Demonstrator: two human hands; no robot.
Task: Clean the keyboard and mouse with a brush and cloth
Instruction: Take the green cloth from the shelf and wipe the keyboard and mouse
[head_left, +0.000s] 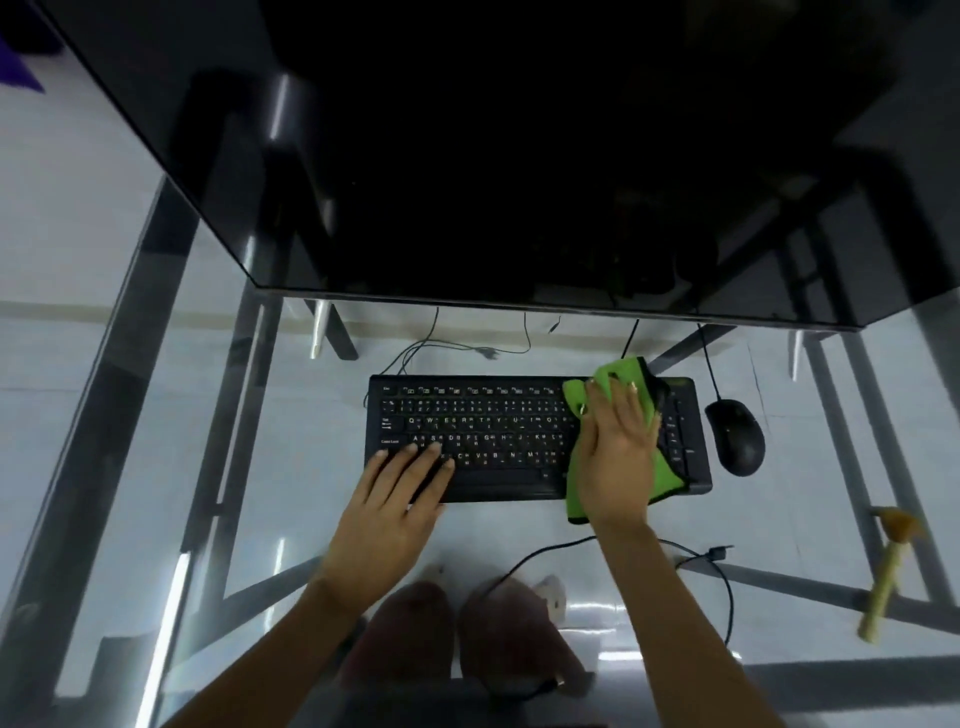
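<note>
A black keyboard (493, 431) lies on a glass desk (156, 467). My left hand (400, 493) rests flat on its lower left corner, fingers straight over the keys. My right hand (615, 452) presses a green cloth (602, 384) flat onto the right part of the keyboard, fingers spread. The cloth hides the keys under it. A black mouse (735, 434) sits just right of the keyboard, untouched. A brush (885, 571) with a pale handle and tan bristles lies at the desk's right edge.
A large dark monitor (467, 156) fills the upper view above the keyboard. Cables (722, 577) run under and over the glass, near my right forearm. Through the glass I see the metal desk frame and my feet in slippers (457, 634).
</note>
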